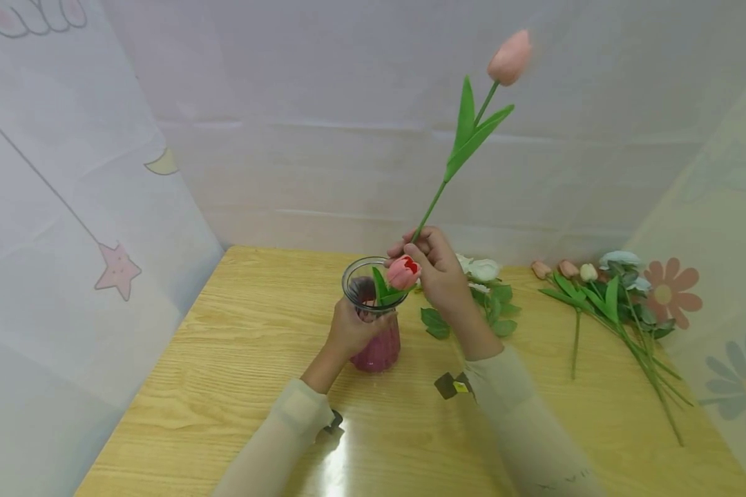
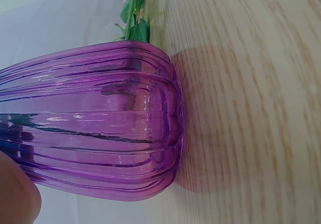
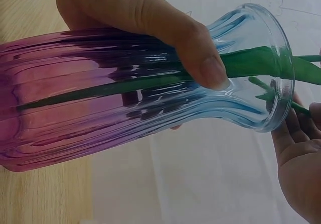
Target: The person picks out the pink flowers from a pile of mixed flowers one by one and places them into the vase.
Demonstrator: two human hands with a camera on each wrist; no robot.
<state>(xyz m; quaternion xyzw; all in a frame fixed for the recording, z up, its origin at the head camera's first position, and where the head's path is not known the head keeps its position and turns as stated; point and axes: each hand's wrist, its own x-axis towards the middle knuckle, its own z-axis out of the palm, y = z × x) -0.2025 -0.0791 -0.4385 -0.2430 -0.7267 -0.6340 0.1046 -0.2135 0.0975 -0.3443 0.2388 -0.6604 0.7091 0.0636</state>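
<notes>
A ribbed glass vase (image 1: 376, 352), clear-blue at the neck and purple-pink below, stands upright on the wooden table (image 1: 249, 331). My left hand (image 1: 356, 331) grips it round the neck, thumb across the near side in the right wrist view. One pink tulip (image 1: 404, 273) is in the vase; its green stem (image 3: 100, 91) runs down inside the glass. Above the rim, my right hand (image 1: 444, 276) pinches the stem of a second pink tulip (image 1: 510, 59), which tilts up and to the right. This stem's cut end (image 3: 261, 83) shows at the vase mouth in the right wrist view.
White flowers with green leaves (image 1: 485, 270) lie behind my right hand. Farther right, several tulips (image 1: 568, 269) and a pale blue flower (image 1: 620, 259) lie with their stems toward the table's right edge. Printed cloth (image 1: 323, 152) hangs behind the table.
</notes>
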